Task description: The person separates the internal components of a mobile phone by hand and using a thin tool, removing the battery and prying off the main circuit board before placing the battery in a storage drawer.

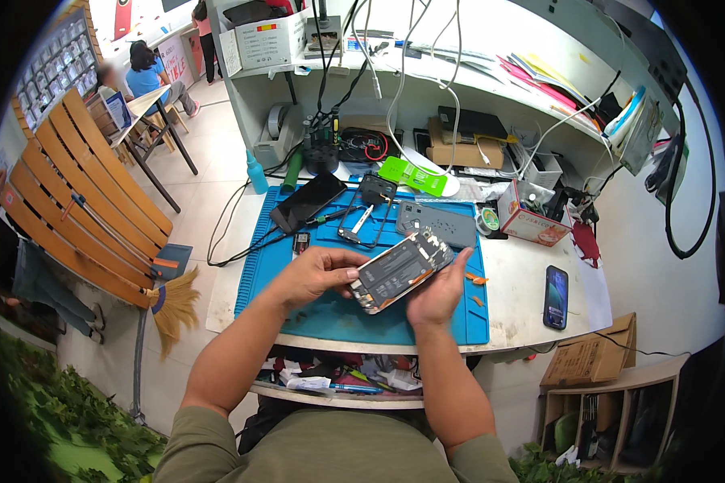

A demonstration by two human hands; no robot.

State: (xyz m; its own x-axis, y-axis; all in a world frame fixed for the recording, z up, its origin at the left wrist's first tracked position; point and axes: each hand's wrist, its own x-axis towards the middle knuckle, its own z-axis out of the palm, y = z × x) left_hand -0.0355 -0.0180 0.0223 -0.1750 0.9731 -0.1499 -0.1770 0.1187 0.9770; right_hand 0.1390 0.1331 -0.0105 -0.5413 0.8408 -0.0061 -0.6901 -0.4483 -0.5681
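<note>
An opened smartphone (396, 272), its dark battery and circuit board bare, is held tilted above the blue work mat (322, 322). My left hand (321, 274) pinches its left edge between thumb and fingers. Cradling the right side and lower edge from beneath is my right hand (438, 296). Behind the phone on the mat lie a grey phone back cover (437, 224) and a black phone frame (383, 228). A dark phone (308, 201) rests at the mat's far left. Small orange pieces (477, 279) lie right of my right hand.
White cables (395, 121) hang from the shelf (354, 71). A red-and-white box (533, 216) of items stands right of the mat; a smartphone (555, 297) lies nearer. The open drawer (338, 396) sits below the table edge. A blue bottle (256, 173) stands at the far left.
</note>
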